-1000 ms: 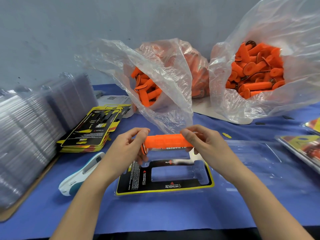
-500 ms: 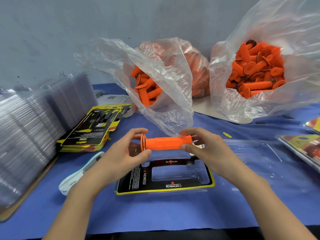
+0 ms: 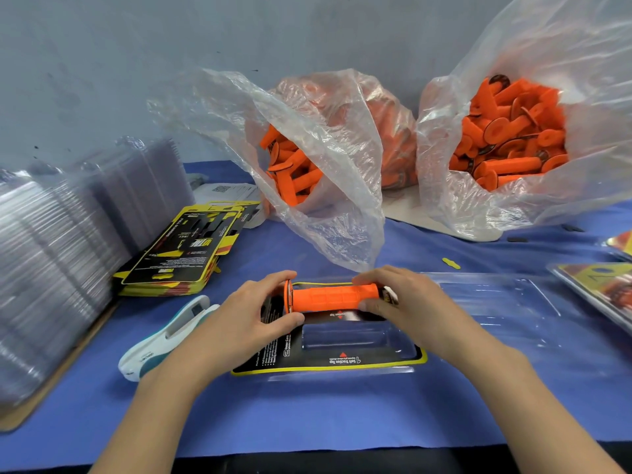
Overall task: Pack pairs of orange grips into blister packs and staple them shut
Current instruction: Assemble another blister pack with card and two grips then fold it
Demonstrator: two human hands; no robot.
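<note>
An orange grip [image 3: 331, 297] lies crosswise over the far cavity of an open blister pack [image 3: 342, 364] with a black and yellow card in it. My left hand [image 3: 246, 319] holds the grip's flanged left end between thumb and fingers. My right hand [image 3: 403, 302] pinches its right end. The near cavity [image 3: 345, 336] of the pack holds nothing. The pack's clear lid half [image 3: 496, 302] lies flat to the right.
Two clear bags of orange grips, one [image 3: 301, 165] behind centre and one [image 3: 513, 142] at back right. A white and teal stapler [image 3: 164, 340] lies left of the pack. Printed cards [image 3: 184, 248] and stacked clear blisters [image 3: 51, 251] sit at left. Finished packs [image 3: 602, 285] at right edge.
Both hands have lowered the grip from above the pack down onto its far cavity, toward the table.
</note>
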